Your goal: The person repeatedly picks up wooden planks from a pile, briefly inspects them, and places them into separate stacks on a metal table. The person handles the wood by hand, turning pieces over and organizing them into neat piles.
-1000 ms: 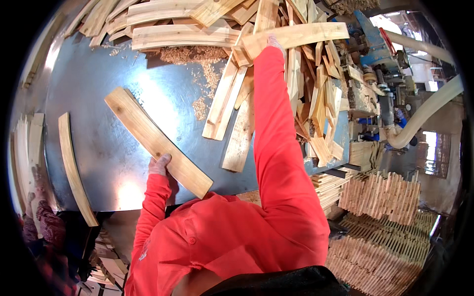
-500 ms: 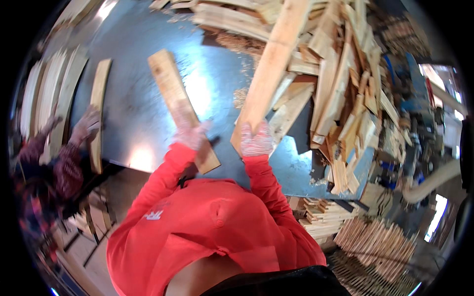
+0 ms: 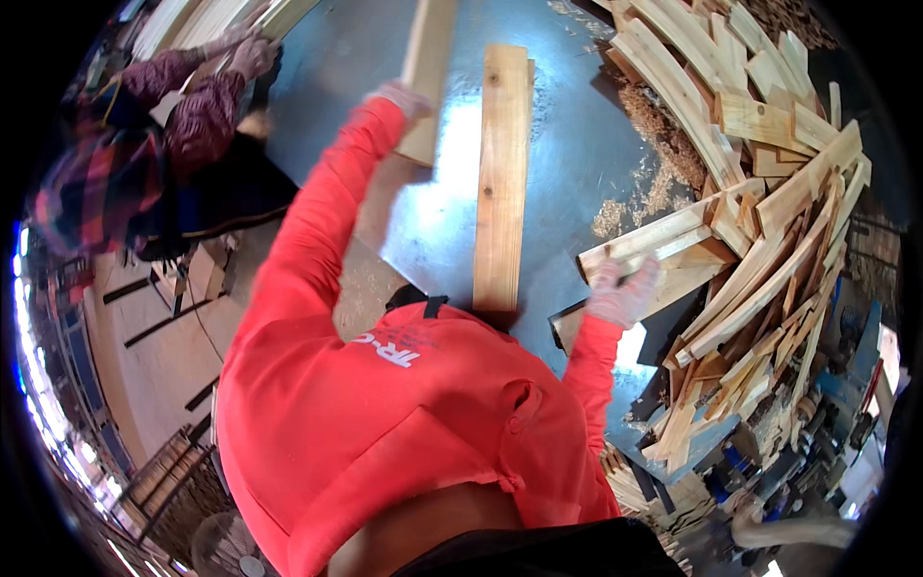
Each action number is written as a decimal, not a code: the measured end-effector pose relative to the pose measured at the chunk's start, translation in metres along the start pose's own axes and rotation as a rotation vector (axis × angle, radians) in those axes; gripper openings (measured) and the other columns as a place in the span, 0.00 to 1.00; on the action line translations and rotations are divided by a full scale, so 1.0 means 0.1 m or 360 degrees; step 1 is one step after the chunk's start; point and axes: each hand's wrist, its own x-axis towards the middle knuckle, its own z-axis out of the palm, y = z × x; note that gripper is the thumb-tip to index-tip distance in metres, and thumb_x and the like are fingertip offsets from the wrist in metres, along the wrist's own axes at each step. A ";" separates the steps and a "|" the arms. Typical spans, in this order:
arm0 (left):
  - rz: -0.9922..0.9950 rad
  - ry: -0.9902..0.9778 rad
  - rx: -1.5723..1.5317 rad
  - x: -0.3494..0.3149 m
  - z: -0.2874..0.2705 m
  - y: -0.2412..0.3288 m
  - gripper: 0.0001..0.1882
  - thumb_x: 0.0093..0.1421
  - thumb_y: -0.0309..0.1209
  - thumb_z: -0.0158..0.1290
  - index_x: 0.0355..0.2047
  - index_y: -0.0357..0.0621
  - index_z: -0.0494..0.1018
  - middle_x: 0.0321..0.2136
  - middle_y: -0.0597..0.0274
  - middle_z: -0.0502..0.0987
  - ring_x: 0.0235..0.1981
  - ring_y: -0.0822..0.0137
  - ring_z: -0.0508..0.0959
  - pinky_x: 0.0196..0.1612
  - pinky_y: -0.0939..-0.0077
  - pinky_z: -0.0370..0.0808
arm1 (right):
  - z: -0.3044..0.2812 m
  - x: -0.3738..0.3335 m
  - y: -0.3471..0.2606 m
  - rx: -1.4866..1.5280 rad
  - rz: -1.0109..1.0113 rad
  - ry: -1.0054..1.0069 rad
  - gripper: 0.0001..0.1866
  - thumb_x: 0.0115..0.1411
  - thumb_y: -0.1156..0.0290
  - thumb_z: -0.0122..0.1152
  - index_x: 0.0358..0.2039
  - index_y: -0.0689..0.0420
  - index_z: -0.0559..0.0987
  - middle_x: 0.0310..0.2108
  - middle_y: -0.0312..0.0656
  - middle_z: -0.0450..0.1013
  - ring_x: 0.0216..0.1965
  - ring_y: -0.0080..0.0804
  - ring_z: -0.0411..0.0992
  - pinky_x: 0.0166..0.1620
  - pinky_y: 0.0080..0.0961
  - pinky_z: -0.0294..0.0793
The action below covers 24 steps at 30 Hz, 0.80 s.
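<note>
My left hand [image 3: 404,100], in a pale glove, is stretched far forward and left, closed on the edge of a wooden plank [image 3: 430,43] that lies lengthwise away from me. Straight ahead, a knotted plank [image 3: 500,173] rests on the metal table, with another board's edge showing along its right side. My gloved right hand [image 3: 622,291] is over the near ends of boards at the pile's edge, thumb and fingers apart. Closest to it is a pale board [image 3: 663,231]; whether the fingers touch it I cannot tell.
A big heap of loose wood strips [image 3: 769,279] covers the table's right side, with sawdust [image 3: 635,197] beside it. At the upper left, a co-worker's gloved hands [image 3: 252,56] are at several pale boards [image 3: 187,24]. The shiny table [image 3: 586,125] has a near edge by my body.
My view has turned left. The right hand has let go of the long plank it held. My left hand has reached farther out and now grips a plank there; a knotted plank lies before me.
</note>
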 end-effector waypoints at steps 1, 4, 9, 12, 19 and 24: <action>-0.0061 -0.0157 0.0444 0.13 0.12 -0.39 0.11 0.56 0.33 0.53 0.38 0.47 0.79 0.39 0.59 0.81 0.40 0.58 0.81 0.42 0.65 0.78 | -0.14 0.16 0.07 -0.0267 0.0064 0.0078 0.38 0.54 0.59 0.63 0.61 0.63 0.62 0.61 0.59 0.60 0.62 0.54 0.58 0.64 0.42 0.58; -0.0485 -0.0006 0.0089 0.40 0.11 -1.33 0.14 0.58 0.39 0.51 0.38 0.46 0.80 0.37 0.54 0.81 0.41 0.54 0.80 0.44 0.60 0.76 | -0.38 0.65 0.64 -0.0520 0.0166 0.0224 0.43 0.53 0.56 0.64 0.62 0.67 0.59 0.62 0.59 0.58 0.64 0.52 0.55 0.65 0.40 0.56; -0.1439 0.0398 -0.0556 0.81 0.16 -1.28 0.31 0.53 0.44 0.57 0.53 0.40 0.65 0.48 0.43 0.75 0.50 0.46 0.76 0.50 0.55 0.72 | -0.25 1.35 0.62 -0.0394 0.1213 0.0080 0.68 0.43 0.33 0.63 0.68 0.65 0.39 0.70 0.57 0.38 0.71 0.48 0.39 0.70 0.36 0.42; -0.0768 0.1392 0.0051 0.37 -0.06 -0.22 0.40 0.52 0.49 0.60 0.58 0.41 0.58 0.50 0.48 0.70 0.50 0.54 0.73 0.53 0.58 0.71 | 0.23 1.65 0.70 -0.0114 0.1300 0.0130 0.69 0.40 0.47 0.72 0.69 0.56 0.33 0.68 0.60 0.43 0.68 0.52 0.47 0.67 0.37 0.53; -0.0960 0.0149 -0.0342 -0.16 0.38 2.44 0.57 0.43 0.46 0.65 0.66 0.43 0.42 0.66 0.37 0.42 0.65 0.42 0.52 0.63 0.54 0.60 | 0.11 1.68 0.24 -0.0380 0.1415 -0.0312 0.60 0.42 0.57 0.71 0.69 0.52 0.41 0.63 0.58 0.53 0.62 0.51 0.59 0.62 0.35 0.63; -0.1190 0.0074 -0.0470 -0.03 0.43 2.08 0.57 0.42 0.40 0.64 0.66 0.46 0.41 0.66 0.39 0.43 0.65 0.44 0.52 0.63 0.51 0.59 | -0.47 1.15 0.36 -0.0384 0.0927 -0.0354 0.56 0.41 0.60 0.69 0.68 0.49 0.46 0.61 0.60 0.55 0.60 0.56 0.61 0.61 0.42 0.63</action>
